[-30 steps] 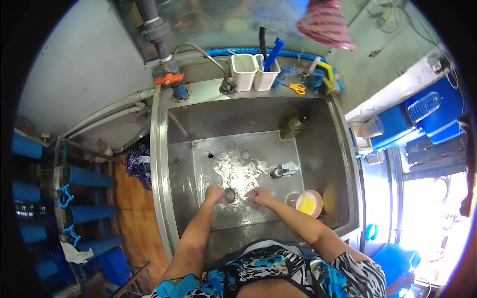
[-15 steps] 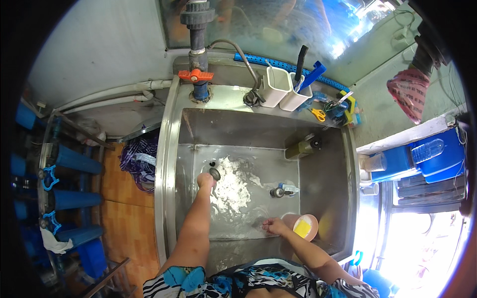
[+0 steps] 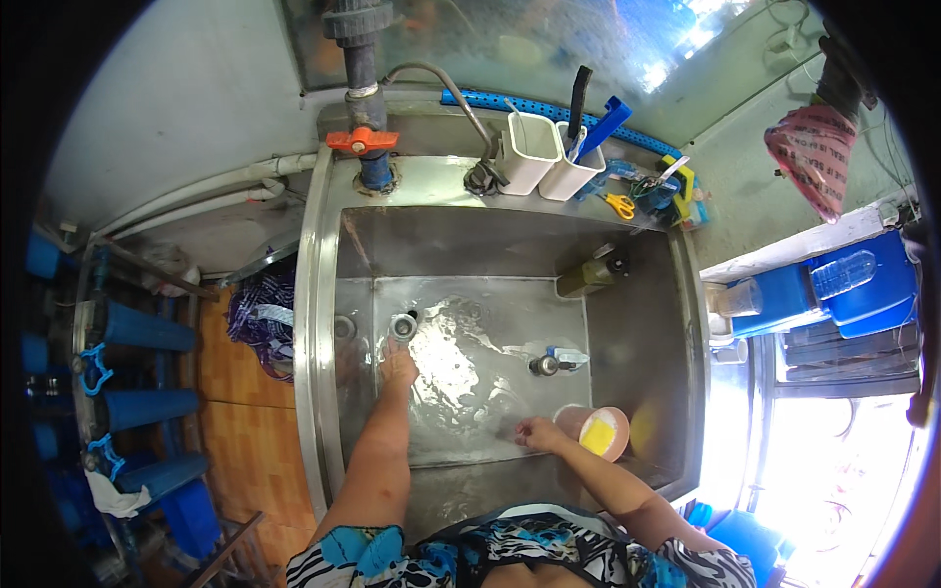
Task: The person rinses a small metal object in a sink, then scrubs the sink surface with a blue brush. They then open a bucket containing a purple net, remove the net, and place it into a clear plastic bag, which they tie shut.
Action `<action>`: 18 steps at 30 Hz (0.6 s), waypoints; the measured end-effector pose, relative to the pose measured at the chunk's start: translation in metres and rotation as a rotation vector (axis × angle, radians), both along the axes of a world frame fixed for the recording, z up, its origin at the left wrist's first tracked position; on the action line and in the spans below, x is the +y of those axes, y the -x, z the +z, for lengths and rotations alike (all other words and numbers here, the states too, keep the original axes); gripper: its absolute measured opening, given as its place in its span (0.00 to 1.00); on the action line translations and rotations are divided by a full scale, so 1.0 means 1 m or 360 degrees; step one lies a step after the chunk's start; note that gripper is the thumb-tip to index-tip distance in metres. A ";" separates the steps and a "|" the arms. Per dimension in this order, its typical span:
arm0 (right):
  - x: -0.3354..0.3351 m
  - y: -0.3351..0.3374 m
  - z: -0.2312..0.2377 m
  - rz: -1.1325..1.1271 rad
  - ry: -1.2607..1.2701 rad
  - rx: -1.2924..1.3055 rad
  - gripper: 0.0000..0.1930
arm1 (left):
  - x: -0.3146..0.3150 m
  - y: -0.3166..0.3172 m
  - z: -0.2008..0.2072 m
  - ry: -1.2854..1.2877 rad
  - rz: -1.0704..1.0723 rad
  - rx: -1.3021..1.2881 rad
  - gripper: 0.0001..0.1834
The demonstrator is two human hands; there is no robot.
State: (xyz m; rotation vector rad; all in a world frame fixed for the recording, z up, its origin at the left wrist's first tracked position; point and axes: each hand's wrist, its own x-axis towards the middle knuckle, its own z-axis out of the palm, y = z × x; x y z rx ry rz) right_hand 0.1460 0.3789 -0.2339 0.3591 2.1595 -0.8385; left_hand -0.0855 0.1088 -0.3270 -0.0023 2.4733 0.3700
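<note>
"Where's the left hand?"

"The left hand is toward the left edge of the steel sink, its fingertips at the near rim of a small round metal piece, maybe a strainer. I can't tell whether the fingers pinch it or only touch it."

"And the right?"

"The right hand hangs over the sink's near edge side, fingers loosely curled. I see nothing in them, but can't tell if the tips meet."

"What's around them?"

"Just beside the metal piece is a dark drain hole. By the right hand, near the sink's near right corner, is a pink bowl with a yellow sponge in it. Farther up toward the right edge lies a metal-ended fitting, its kind unclear. A bottle of greenish liquid is in the far right corner."

"Beyond that?"

"On the far ledge, two white holders, the left one and the right one, then yellow scissors."

"How far along is it?"

"Judging by how things lie: the metal piece is out at the drain, the sponge sits unheld, and the sink floor looks wet. Whether any washing is finished, I can't say."
</note>
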 end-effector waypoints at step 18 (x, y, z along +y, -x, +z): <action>0.013 -0.005 0.003 -0.0057 -0.0160 -0.0189 0.20 | 0.027 0.012 -0.036 0.0076 0.0100 0.0624 0.33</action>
